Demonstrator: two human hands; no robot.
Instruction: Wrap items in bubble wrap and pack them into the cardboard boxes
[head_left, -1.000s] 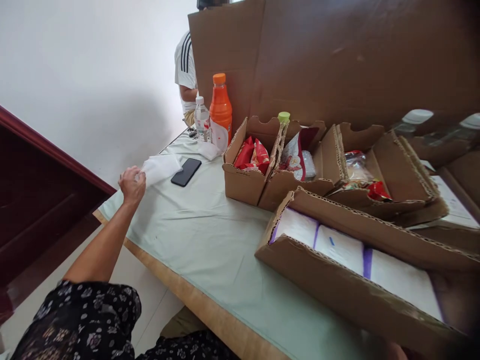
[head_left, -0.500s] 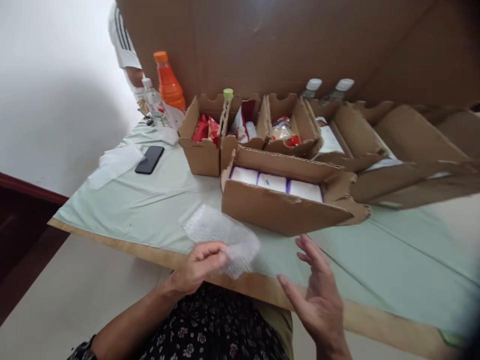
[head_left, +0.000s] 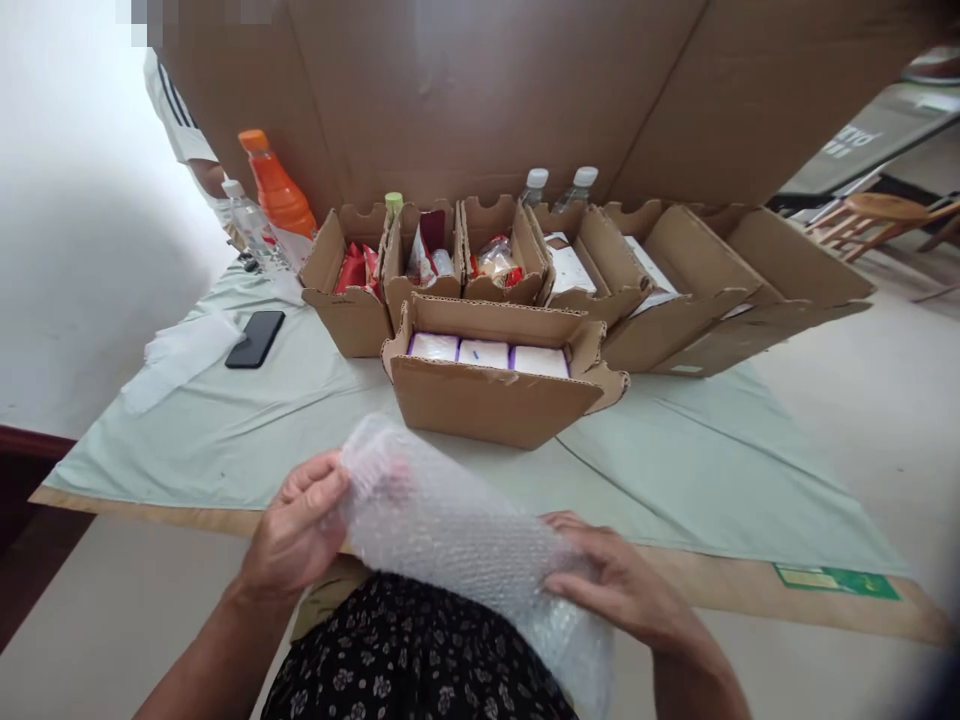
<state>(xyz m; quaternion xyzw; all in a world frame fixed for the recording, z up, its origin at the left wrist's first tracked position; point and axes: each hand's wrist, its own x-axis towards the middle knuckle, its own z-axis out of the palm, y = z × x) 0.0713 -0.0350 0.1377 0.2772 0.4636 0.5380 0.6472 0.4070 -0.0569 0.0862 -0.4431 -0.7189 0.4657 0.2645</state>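
A sheet of clear bubble wrap [head_left: 450, 520] stretches between my hands over the table's front edge. My left hand [head_left: 300, 525] pinches its upper left end, some fingers lying behind the film. Toward the other end, my right hand [head_left: 611, 580] grips the sheet between thumb and fingers, and the loose end hangs below it. Just beyond the wrap stands an open cardboard box [head_left: 480, 400] holding white-topped packs [head_left: 484, 353] with purple edges, in a row.
Behind stand several cardboard bins [head_left: 349, 320] with packets and white items. An orange drink bottle [head_left: 277, 185] and a clear bottle [head_left: 251, 220] are at the back left. A black phone [head_left: 255, 338] lies beside white tissue [head_left: 176, 355]. A person's sleeve [head_left: 176, 110] shows behind the tall cardboard panel [head_left: 480, 100].
The bubble wrap, held only in my left hand before, is now spread out. My right hand has gone from open to gripping it. The view has shifted right.
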